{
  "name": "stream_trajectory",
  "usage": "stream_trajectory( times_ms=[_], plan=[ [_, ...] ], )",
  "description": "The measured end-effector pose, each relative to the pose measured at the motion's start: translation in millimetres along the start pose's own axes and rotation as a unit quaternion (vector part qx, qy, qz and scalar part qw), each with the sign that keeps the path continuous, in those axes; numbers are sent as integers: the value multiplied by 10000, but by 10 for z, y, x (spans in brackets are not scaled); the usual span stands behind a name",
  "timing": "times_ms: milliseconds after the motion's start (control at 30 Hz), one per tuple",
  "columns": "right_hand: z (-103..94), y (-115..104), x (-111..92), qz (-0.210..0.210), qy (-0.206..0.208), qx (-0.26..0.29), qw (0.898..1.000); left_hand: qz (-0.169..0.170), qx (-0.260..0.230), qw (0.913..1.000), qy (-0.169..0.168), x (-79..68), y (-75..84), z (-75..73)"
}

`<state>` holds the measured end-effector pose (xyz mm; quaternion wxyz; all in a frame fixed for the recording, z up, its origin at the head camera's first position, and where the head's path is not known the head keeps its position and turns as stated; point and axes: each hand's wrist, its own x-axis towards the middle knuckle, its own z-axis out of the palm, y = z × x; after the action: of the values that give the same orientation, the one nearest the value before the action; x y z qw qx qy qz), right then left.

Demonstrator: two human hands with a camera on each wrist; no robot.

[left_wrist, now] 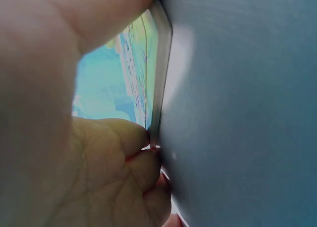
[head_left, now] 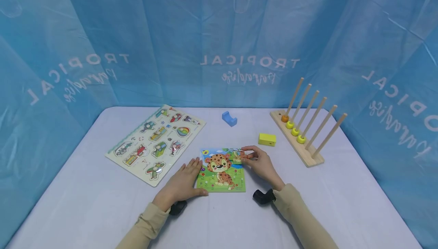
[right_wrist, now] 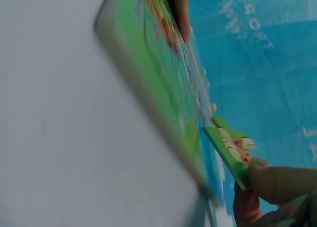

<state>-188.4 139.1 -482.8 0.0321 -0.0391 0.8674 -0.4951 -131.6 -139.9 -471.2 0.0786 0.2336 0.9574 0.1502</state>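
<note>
A square jigsaw board point(head_left: 206, 183) with a cartoon leopard on green lies flat on the table. My left hand point(head_left: 183, 180) rests along its left side, fingers extended by the edge and thumb at the lower left corner. In the left wrist view, the board's edge point(left_wrist: 161, 63) shows between thumb and fingertips. Above the board's upper right part, my right hand point(head_left: 261, 162) pinches a puzzle piece point(right_wrist: 232, 150) between thumb and fingers. That piece has green, yellow and orange spotted print and is tilted, apart from the board in the right wrist view.
To the left lies a white peg puzzle board point(head_left: 150, 146) with vehicle shapes. A blue block with a curved notch point(head_left: 229, 119) sits at the back, and a yellow block point(head_left: 267, 139) lies right of centre. Farther right stands a wooden rack point(head_left: 312, 160) with upright rods and several beads.
</note>
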Motion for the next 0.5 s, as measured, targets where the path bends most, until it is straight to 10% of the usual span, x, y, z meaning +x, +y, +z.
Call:
stream_trajectory(
  times_ms=[500],
  plan=[
    [355, -231, -235, -455, -725, -406, 9955, -50, 111, 9999, -9, 4, -17, 29]
  ],
)
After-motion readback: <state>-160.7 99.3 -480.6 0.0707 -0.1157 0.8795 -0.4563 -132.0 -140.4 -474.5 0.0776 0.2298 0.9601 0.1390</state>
